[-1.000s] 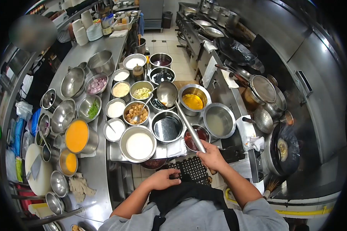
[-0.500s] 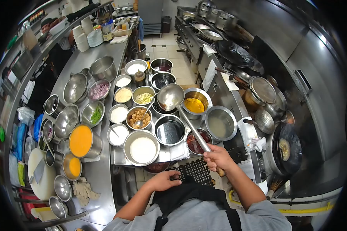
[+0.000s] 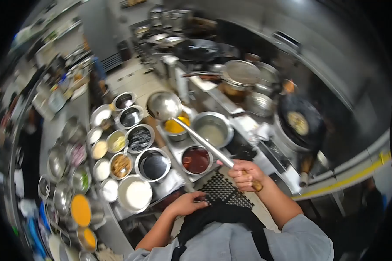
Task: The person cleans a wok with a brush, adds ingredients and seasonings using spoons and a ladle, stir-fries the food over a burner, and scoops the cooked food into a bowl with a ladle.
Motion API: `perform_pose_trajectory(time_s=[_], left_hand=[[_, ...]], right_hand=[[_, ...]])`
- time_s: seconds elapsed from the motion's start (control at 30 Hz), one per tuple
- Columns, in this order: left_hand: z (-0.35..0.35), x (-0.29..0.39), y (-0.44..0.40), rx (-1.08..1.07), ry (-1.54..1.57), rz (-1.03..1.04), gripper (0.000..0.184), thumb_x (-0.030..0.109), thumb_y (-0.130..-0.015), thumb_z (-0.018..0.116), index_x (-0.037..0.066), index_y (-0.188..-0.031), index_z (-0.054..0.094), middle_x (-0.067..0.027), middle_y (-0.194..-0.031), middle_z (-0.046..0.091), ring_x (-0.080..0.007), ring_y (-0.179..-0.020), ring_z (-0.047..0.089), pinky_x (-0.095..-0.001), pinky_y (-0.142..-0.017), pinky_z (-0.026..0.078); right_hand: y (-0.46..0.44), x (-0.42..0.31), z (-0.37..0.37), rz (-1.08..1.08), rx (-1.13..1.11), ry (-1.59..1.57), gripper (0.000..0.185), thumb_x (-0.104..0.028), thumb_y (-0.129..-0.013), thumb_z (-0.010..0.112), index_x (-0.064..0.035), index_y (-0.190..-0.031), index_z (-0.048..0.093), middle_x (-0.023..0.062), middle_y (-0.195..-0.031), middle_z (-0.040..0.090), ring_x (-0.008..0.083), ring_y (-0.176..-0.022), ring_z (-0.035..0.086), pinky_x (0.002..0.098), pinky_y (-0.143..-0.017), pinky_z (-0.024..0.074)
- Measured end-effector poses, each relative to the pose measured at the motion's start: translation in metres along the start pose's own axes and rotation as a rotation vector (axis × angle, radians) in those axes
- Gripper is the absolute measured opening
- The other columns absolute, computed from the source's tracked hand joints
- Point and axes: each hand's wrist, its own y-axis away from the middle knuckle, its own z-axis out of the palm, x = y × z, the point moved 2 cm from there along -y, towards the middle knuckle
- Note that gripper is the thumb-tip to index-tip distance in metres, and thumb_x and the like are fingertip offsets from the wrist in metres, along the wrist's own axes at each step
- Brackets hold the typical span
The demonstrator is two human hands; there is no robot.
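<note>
- Out over the pots, the big silver metal ladle with a long straight handle (image 3: 164,105) hangs in the air on a slant, its round bowl far from the body.
- Its bowl hides part of the far edge of the round silver pot of yellow liquid (image 3: 175,136). (I cannot tell if they touch.)
- The right hand (image 3: 248,175) has its fingers curled tight around the ladle's handle, close to the brown wooden end (image 3: 258,186).
- The left hand (image 3: 188,204) is by the front of the black cloth apron (image 3: 217,221). Its fingers are loosely bent, with the thumb a little apart, and I see nothing in them.
- Below the handle are the wide silver pot of cloudy pale liquid (image 3: 211,118) and, nearer the body, the round silver pot of dark red liquid (image 3: 198,148).
- To the left sit the silver pot of black liquid (image 3: 154,152) and the silver pot of white liquid (image 3: 136,179), side by side.
- Over on the right, pale yellow food (image 3: 297,123) lies in the round black wok (image 3: 311,138).
</note>
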Motion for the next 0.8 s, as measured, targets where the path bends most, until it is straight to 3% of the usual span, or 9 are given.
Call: perform_pose_trajectory(time_s=[0.13,0.2,0.4,0.53,0.6,0.63,0.73,0.77,0.8], left_hand=[[0.014,0.012,-0.02,-0.032,-0.048,-0.052,0.056,0.033,-0.083,0.069,0.0,-0.126,0.055,-0.0169,-0.117,0.063,-0.0245,-0.106,0.06,-0.0327,-0.093,0.045],[0.028,0.001,-0.034,-0.036,-0.054,-0.048,0.058,0.034,-0.083,0.069,-0.001,-0.126,0.055,-0.0165,-0.116,0.063,-0.0232,-0.105,0.061,-0.0321,-0.092,0.045],[0.057,0.02,-0.049,-0.103,-0.02,-0.128,0.056,0.028,-0.083,0.07,-0.005,-0.125,0.053,-0.0168,-0.113,0.064,-0.0202,-0.101,0.061,-0.0304,-0.089,0.047],[0.065,0.017,-0.047,-0.014,0.001,-0.135,0.052,0.028,-0.084,0.07,-0.004,-0.123,0.056,-0.0139,-0.105,0.066,-0.018,-0.096,0.062,-0.0291,-0.084,0.048],[0.07,-0.008,-0.04,0.007,0.07,-0.19,0.051,0.027,-0.084,0.07,-0.004,-0.122,0.057,-0.0125,-0.102,0.066,-0.017,-0.093,0.063,-0.0285,-0.08,0.049],[0.07,-0.027,-0.037,0.04,0.069,-0.269,0.047,0.025,-0.084,0.069,-0.005,-0.118,0.058,-0.0112,-0.094,0.067,-0.0163,-0.085,0.064,-0.0282,-0.075,0.05],[0.072,-0.124,-0.01,0.107,0.16,-0.607,0.034,0.019,-0.084,0.066,-0.005,-0.108,0.062,-0.0098,-0.074,0.066,-0.0164,-0.061,0.063,-0.0303,-0.055,0.049],[0.078,-0.16,0.005,0.109,0.169,-0.618,0.034,0.019,-0.084,0.066,-0.005,-0.108,0.062,-0.0098,-0.074,0.066,-0.0164,-0.061,0.063,-0.0303,-0.055,0.049],[0.091,-0.192,0.027,0.136,0.152,-0.632,0.024,0.017,-0.086,0.062,-0.003,-0.1,0.062,-0.0097,-0.069,0.064,-0.0169,-0.055,0.059,-0.0303,-0.049,0.046]], right_hand=[[0.138,-0.023,0.023,-0.362,-0.017,-0.028,0.052,-0.016,-0.096,0.043,-0.0019,-0.143,0.026,0.0015,-0.072,0.045,0.0036,-0.039,0.036,0.0207,-0.033,0.0358],[0.2,-0.045,0.018,-0.566,0.197,0.14,0.051,-0.017,-0.096,0.044,-0.0039,-0.143,0.029,0.0007,-0.07,0.044,0.0033,-0.038,0.035,0.0203,-0.032,0.033],[0.29,-0.137,-0.063,-0.816,1.636,1.534,0.034,-0.005,-0.08,0.056,-0.0036,-0.114,0.059,0.0061,-0.063,0.054,0.0139,-0.041,0.048,0.0302,-0.037,0.0392],[0.336,-0.188,-0.161,-0.634,1.571,1.136,0.036,-0.008,-0.076,0.058,-0.0002,-0.111,0.06,0.0159,-0.069,0.061,0.027,-0.054,0.06,0.0376,-0.052,0.0487],[0.348,-0.207,-0.227,-0.757,1.78,1.692,0.041,-0.01,-0.073,0.058,0.0028,-0.112,0.058,0.0243,-0.083,0.064,0.0389,-0.078,0.064,0.0405,-0.073,0.0507],[0.334,-0.199,-0.224,-0.584,2.108,1.722,0.047,-0.009,-0.07,0.061,0.0048,-0.115,0.057,0.019,-0.086,0.068,0.0266,-0.077,0.063,0.0373,-0.076,0.0499],[0.32,-0.177,-0.213,-1.0,1.851,1.722,0.048,-0.009,-0.073,0.061,0.0038,-0.119,0.055,0.0182,-0.078,0.065,0.0247,-0.066,0.063,0.0368,-0.066,0.0515],[0.31,-0.165,-0.202,-0.902,1.787,1.46,0.038,-0.01,-0.08,0.055,-0.0024,-0.117,0.056,0.0214,-0.083,0.065,0.0373,-0.073,0.064,0.0398,-0.066,0.0514],[0.299,-0.148,-0.167,-0.882,1.764,1.473,0.038,-0.01,-0.08,0.055,-0.0024,-0.117,0.056,0.0214,-0.083,0.065,0.0373,-0.073,0.064,0.0398,-0.066,0.0514]])
